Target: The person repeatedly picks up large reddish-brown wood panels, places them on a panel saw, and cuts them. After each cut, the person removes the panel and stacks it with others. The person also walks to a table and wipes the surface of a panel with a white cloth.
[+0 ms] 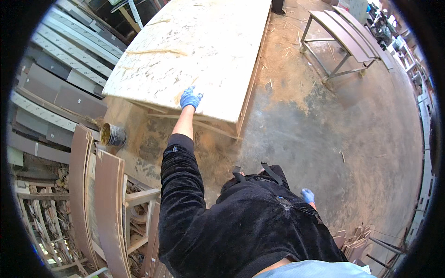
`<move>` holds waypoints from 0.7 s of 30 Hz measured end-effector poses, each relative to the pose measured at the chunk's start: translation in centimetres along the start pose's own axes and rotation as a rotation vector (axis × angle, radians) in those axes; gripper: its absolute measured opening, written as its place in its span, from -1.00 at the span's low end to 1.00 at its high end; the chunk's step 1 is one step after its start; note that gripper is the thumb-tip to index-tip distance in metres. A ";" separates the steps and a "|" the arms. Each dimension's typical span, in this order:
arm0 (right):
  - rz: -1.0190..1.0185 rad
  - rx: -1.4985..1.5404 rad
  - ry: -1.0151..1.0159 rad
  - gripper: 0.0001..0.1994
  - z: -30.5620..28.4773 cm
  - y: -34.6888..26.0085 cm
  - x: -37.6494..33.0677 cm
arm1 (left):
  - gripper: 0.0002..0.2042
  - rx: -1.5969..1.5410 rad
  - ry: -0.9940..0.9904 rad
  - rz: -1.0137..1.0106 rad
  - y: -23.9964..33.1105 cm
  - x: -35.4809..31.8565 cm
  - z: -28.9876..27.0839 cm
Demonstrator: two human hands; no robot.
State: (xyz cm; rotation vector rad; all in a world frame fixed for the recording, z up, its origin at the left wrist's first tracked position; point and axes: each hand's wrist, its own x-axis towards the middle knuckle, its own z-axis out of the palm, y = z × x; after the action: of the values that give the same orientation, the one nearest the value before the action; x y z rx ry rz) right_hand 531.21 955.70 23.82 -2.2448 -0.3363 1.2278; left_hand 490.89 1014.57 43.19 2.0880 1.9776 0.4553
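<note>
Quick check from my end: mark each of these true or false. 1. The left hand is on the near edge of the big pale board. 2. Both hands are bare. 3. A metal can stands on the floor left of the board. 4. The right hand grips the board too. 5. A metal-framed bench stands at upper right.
1. True: the left hand rests on the board edge.
2. False: both wear blue gloves.
3. True: the can.
4. False: the right hand hangs by the hip, off the board.
5. True: the bench.
</note>
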 end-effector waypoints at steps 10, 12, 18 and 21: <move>-0.027 -0.573 -0.034 -0.79 -15.8 -13.1 25.4 | -0.27 0.257 -0.205 -0.387 -2.4 16.7 6.2; 0.029 0.055 0.200 -0.74 -18.3 -24.3 30.2 | -0.34 0.340 -0.329 -0.397 -2.4 17.7 6.9; -0.399 -0.154 0.080 -0.65 -19.9 -51.4 51.2 | -0.58 -0.092 -0.455 -0.473 2.2 22.9 9.2; -0.545 -0.024 -0.109 -0.65 -15.4 -69.0 55.7 | -0.64 -1.037 0.097 -0.381 11.7 32.2 11.7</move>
State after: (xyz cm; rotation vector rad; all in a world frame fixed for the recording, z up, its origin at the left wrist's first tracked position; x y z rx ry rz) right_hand 577.77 1032.35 31.58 -1.9186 -0.9375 1.0468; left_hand 507.40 1046.52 38.88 1.0405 1.5643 1.1806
